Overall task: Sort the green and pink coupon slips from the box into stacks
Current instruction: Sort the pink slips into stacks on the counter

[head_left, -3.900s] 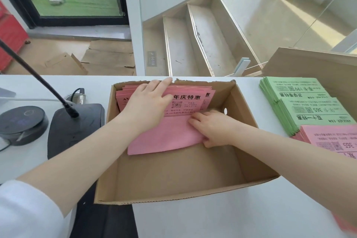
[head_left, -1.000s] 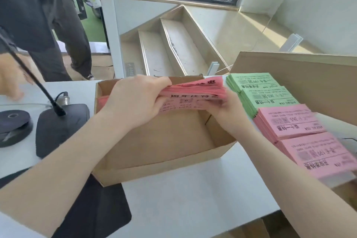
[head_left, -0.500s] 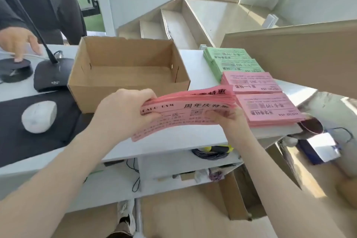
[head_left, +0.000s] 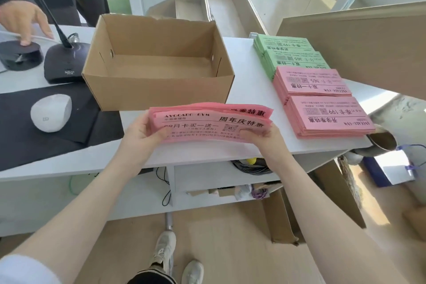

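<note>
Pink slips (head_left: 209, 123) are gripped at both ends by left hand (head_left: 140, 131) and right hand (head_left: 265, 136), probably for squaring, near the worktop (head_left: 249, 104) front edge.

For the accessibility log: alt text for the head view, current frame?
Both hands, left hand and right hand, hold a bundle of pink slips by its ends above a white counter. Behind it sits an empty cardboard box; to the right lie two green stacks and two pink stacks.

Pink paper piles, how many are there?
3. One pink pile is held in both hands, the left hand and right hand. Two lie on the table's right side: far one, near one.
</note>
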A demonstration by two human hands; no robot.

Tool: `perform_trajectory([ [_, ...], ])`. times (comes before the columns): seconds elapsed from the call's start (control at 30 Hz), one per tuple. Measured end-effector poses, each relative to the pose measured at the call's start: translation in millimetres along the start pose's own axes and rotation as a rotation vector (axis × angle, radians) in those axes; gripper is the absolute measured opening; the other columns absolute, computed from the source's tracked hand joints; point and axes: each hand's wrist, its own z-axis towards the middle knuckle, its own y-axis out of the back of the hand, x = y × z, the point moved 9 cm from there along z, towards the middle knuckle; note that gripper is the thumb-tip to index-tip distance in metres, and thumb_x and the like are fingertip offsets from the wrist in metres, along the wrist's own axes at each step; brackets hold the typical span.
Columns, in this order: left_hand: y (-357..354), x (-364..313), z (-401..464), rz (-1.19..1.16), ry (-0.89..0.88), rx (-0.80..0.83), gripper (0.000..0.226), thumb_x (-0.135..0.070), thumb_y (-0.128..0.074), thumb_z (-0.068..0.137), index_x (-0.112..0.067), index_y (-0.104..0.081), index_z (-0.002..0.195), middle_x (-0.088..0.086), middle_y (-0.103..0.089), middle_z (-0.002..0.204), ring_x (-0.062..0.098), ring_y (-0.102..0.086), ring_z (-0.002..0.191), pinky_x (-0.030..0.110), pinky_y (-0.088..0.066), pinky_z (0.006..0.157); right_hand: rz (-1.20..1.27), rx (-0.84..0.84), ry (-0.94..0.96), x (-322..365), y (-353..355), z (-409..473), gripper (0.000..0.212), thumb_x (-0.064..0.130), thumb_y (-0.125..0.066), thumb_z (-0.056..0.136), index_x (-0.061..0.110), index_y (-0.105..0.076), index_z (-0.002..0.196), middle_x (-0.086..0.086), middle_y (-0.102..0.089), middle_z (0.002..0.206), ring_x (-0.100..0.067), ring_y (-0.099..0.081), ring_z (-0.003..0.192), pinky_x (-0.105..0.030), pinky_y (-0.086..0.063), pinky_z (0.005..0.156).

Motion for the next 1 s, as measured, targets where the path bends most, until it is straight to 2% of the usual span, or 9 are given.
perform_trajectory([
  [0.07, -2.4, 7.4, 4.6, 0.032, 0.023, 0.067, 0.034, 0.006, -0.056, 0.085, -0.02, -0.053, 0.109, -0.011, -0.066, 0.099, -0.004, -0.063, 0.089, 0.012, -0.05, 0.069, 0.014, -0.005, -0.004, 0.3, 6.9, 4.5, 0.042, -0.006, -0.065, 0.078, 0.017, -0.056, 0.112, 0.0, -0.067, 0.107, -0.012, -0.062, 0.102, -0.022, -0.052, 0.081],
  [0.23, -7.2, 14.6, 19.7, -0.011, 0.038, 0.134, 0.042, 0.009, -0.055, 0.084, -0.026, -0.048, 0.106, -0.003, -0.063, 0.1, 0.001, -0.062, 0.089, 0.018, -0.052, 0.071, 0.046, 0.018, -0.061, -8.3, 2.3, 7.9, 0.042, -0.014, -0.058, 0.079, 0.002, -0.054, 0.117, -0.012, -0.065, 0.11, -0.018, -0.063, 0.103, -0.028, -0.052, 0.083],
  [0.3, -10.4, 17.7, 24.0, -0.025, 0.052, 0.156, 0.042, 0.007, -0.058, 0.083, -0.027, -0.049, 0.105, 0.0, -0.064, 0.098, 0.005, -0.062, 0.089, 0.018, -0.052, 0.072, 0.033, 0.03, -0.067, -9.6, -7.4, 8.4, 0.041, -0.01, -0.064, 0.076, 0.0, -0.056, 0.114, -0.009, -0.067, 0.104, -0.016, -0.064, 0.098, -0.026, -0.053, 0.08],
  [0.37, -10.8, 19.2, 27.6, -0.031, 0.049, 0.174, 0.036, 0.004, -0.06, 0.081, -0.024, -0.052, 0.103, -0.003, -0.066, 0.098, 0.006, -0.063, 0.091, 0.02, -0.053, 0.073, 0.044, -0.015, -0.059, -5.2, -7.3, 9.0, 0.037, -0.01, -0.066, 0.076, 0.007, -0.06, 0.108, -0.004, -0.068, 0.099, -0.012, -0.065, 0.093, -0.024, -0.052, 0.076],
  [0.5, -10.1, 18.5, 33.0, -0.062, 0.067, 0.213, 0.029, 0.01, -0.058, 0.08, -0.016, -0.047, 0.087, -0.013, -0.069, 0.094, 0.001, -0.065, 0.081, 0.016, -0.051, 0.06, 0.053, -0.027, -0.019, 1.4, 1.0, 6.8, 0.031, -0.009, -0.065, 0.077, 0.013, -0.057, 0.097, 0.004, -0.069, 0.09, -0.012, -0.065, 0.089, -0.025, -0.053, 0.075],
  [0.6, -13.9, 19.7, 35.8, -0.051, 0.063, 0.25, 0.035, 0.014, -0.058, 0.079, -0.017, -0.045, 0.089, -0.008, -0.067, 0.092, 0.002, -0.064, 0.078, 0.015, -0.049, 0.056, 0.02, -0.009, -0.039, -5.7, -4.6, 4.7, 0.03, 0.0, -0.07, 0.07, 0.016, -0.056, 0.091, 0.002, -0.066, 0.086, -0.015, -0.063, 0.086, -0.028, -0.053, 0.077],
  [0.8, -14.3, 10.8, 39.9, -0.044, -0.003, 0.247, 0.033, 0.018, -0.056, 0.078, -0.013, -0.058, 0.087, -0.017, -0.067, 0.069, -0.003, -0.06, 0.064, 0.01, -0.044, 0.055, 0.026, -0.143, 0.043, 9.9, 0.7, 5.7, 0.034, -0.017, -0.065, 0.072, 0.013, -0.06, 0.088, 0.008, -0.068, 0.078, -0.013, -0.065, 0.08, -0.03, -0.054, 0.071],
  [0.9, -10.6, 20.0, 47.3, -0.016, 0.031, 0.273, 0.035, 0.015, -0.06, 0.076, -0.019, -0.064, 0.086, -0.013, -0.069, 0.075, 0.002, -0.064, 0.072, 0.015, -0.05, 0.062, -0.017, -0.167, 0.019, 4.4, 0.1, 3.7, 0.028, -0.014, -0.063, 0.076, 0.009, -0.06, 0.092, 0.008, -0.068, 0.082, -0.011, -0.064, 0.081, -0.026, -0.053, 0.072],
  [1.0, -13.9, 37.4, 49.6, 0.082, 0.106, 0.345, 0.035, 0.006, -0.065, 0.078, -0.014, -0.064, 0.106, -0.01, -0.072, 0.094, 0.008, -0.067, 0.092, 0.024, -0.054, 0.082, -0.126, -0.129, -0.099, -19.6, -8.4, -4.1, 0.03, -0.001, -0.066, 0.08, 0.007, -0.063, 0.109, 0.003, -0.071, 0.102, -0.011, -0.066, 0.097, -0.023, -0.052, 0.079],
])
